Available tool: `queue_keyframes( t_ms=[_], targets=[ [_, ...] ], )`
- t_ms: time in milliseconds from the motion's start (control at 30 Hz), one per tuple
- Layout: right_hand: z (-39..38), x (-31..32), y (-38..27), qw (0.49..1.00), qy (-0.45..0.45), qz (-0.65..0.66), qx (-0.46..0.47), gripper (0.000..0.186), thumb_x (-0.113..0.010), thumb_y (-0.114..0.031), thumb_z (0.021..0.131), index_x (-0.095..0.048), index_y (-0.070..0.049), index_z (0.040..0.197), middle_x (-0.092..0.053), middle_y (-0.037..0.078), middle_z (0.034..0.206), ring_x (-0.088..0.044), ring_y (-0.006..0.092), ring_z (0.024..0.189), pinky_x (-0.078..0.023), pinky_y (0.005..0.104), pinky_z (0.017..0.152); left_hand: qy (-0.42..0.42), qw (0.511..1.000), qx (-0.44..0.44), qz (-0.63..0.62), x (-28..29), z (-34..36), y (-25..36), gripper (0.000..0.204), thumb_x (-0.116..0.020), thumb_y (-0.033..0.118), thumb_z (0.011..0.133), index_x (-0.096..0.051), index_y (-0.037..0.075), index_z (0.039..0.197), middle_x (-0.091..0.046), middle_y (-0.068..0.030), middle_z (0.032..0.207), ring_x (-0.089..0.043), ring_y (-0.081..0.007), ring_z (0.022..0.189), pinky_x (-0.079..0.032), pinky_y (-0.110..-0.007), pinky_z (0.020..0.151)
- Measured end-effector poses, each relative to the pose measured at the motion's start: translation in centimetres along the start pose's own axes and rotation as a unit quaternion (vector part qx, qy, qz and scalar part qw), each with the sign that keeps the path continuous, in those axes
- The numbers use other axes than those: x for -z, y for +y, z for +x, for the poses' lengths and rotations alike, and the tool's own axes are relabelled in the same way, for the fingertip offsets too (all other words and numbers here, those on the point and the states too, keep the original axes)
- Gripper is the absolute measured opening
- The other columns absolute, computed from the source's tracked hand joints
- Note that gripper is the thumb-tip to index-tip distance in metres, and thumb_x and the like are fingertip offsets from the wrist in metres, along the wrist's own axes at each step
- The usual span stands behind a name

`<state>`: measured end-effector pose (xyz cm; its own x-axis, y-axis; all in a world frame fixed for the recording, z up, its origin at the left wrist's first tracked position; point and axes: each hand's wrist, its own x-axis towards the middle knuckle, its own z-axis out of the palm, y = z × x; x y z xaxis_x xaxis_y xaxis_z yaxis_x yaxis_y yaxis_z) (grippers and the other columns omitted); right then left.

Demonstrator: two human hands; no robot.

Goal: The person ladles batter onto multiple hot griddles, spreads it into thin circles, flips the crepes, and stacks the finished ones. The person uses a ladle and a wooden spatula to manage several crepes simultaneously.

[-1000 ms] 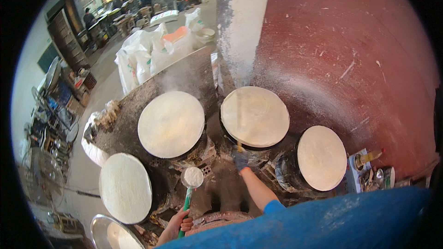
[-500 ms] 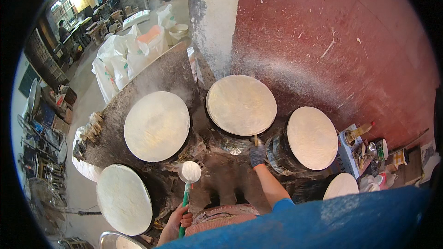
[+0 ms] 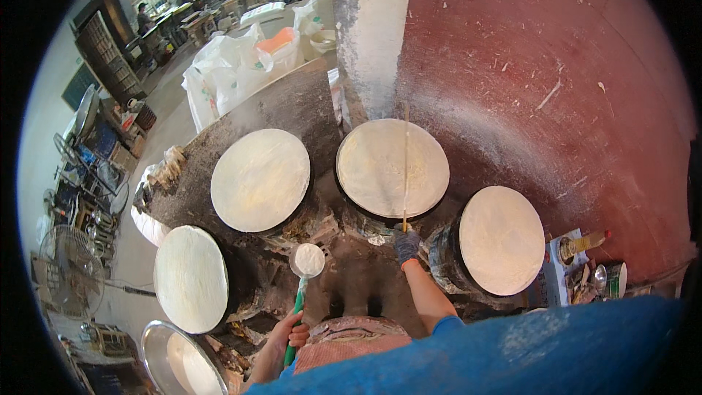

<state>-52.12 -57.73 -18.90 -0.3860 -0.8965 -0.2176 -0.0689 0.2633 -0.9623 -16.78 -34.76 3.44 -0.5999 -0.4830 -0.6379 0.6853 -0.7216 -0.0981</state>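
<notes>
My right hand (image 3: 406, 246), in a dark glove, grips a long thin stick (image 3: 406, 168) that lies across the pale crepe on the middle round griddle (image 3: 393, 167). My left hand (image 3: 291, 336) holds a green-handled ladle (image 3: 306, 261) full of white batter, raised over the dark stove between the griddles. Another crepe covers the griddle (image 3: 260, 179) at centre left, a third covers the griddle (image 3: 502, 240) at the right, and a fourth covers the griddle (image 3: 191, 279) at the lower left.
A metal basin (image 3: 183, 362) of batter stands at the lower left. A bottle (image 3: 583, 243) and a tin (image 3: 610, 279) sit on a ledge at the right. A red wall and a grey pillar (image 3: 373, 29) rise behind the stove. White sacks (image 3: 234, 66) and fans (image 3: 69, 271) stand at the left.
My right hand has swung the stick up so that it now lies across the middle crepe. The ladle has stayed about where it was.
</notes>
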Motion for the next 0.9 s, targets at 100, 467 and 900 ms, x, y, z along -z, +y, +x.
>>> queue_keyframes(
  t_ms=[100,467,900],
  targets=[
    [-0.7,-0.2,-0.5,0.991,-0.034,-0.127,0.037,0.021,-0.064,-0.018,0.077,-0.062,-0.001,0.089,-0.057,0.004,0.066,-0.052,0.0164,0.061,-0.042,0.0356,0.056,-0.014,0.999,-0.014,-0.036,-0.2,1.1,-1.4,0.022,-0.044,0.026,0.096,-0.049,0.031,0.117,-0.028,0.0021,0.054,-0.027,-0.0079,0.041,-0.024,-0.021,0.031],
    [-8.4,15.9,-6.2,0.999,-0.05,0.017,-0.003,0.033,-0.068,-0.015,0.079,-0.06,0.003,0.106,-0.065,0.007,0.086,-0.059,0.0174,0.073,-0.048,0.0308,0.068,0.013,1.0,-0.009,-0.007,-6.6,6.6,0.6,0.022,-0.044,0.024,0.096,-0.05,0.026,0.117,-0.028,0.0015,0.052,-0.026,-0.0078,0.037,-0.025,-0.023,0.03],
    [-14.3,17.0,-13.0,0.881,-0.005,-0.446,0.159,0.031,-0.061,-0.024,0.081,-0.063,-0.011,0.108,-0.062,0.018,0.104,-0.058,0.0353,0.095,-0.046,0.0403,0.085,0.015,0.99,0.061,0.124,-9.3,8.7,3.6,0.022,-0.045,0.026,0.095,-0.05,0.026,0.117,-0.032,0.002,0.053,-0.028,-0.0071,0.037,-0.024,-0.021,0.029]
  ],
)
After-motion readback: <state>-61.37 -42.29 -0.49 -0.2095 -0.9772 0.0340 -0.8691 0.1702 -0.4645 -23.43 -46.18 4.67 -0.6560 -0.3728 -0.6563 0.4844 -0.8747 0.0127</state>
